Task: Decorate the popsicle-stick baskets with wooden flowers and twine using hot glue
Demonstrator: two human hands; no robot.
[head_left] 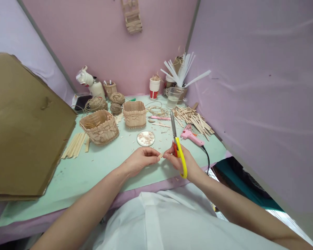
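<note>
Near the table's front edge, my left hand (143,160) pinches a small piece of wooden stick (161,156) between thumb and fingers. My right hand (181,160) meets it from the other side, its fingertips at the piece's right end. Yellow-handled scissors (184,159) rest in my right hand, blades pointing up and away. Just beyond my hands lies a round dish (146,143) with small wood chips in it. Behind it stands a small wooden basket (134,115), and to its left a second basket (100,129) with wood pieces inside.
A pink glue gun (194,137) with a black cord lies to the right, before a pile of wooden sticks (194,119). Flat sticks (75,146) lie at left beside large cardboard (23,128). Twine balls (117,98), a paper cup (154,88) and a clear cup (173,99) stand at the back.
</note>
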